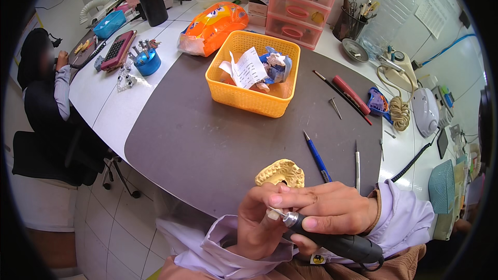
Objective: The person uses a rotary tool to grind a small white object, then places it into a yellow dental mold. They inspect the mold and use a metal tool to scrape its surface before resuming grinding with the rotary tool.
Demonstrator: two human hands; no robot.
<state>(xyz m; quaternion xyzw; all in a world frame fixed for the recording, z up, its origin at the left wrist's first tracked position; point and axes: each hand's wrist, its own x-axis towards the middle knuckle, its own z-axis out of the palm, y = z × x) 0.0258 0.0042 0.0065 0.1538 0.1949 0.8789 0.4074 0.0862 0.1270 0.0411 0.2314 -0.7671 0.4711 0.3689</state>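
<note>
My left hand (258, 223) pinches a small whitish tooth-like piece (273, 214), seemingly a dental crown, near the front edge of the grey mat. My right hand (332, 208) is closed round a black rotary handpiece (340, 243) with a metal nose. The handpiece's thin tip meets or nearly meets the small piece; contact is too fine to tell. My hands touch each other at the fingers. Just beyond them lies a yellowish plaster dental model (282, 172), partly covered by my fingers. A blue pen-like tool (317, 156) and a slim white-handled tool (357, 166) lie beyond my right hand.
An orange basket (249, 105) holding papers and wrappers stands farther back on the mat (176, 124). Several brushes and tools lie right of it, near a coiled cord (399, 114). Pink drawers (298, 13) stand behind. Another person (44, 83) sits at the far left.
</note>
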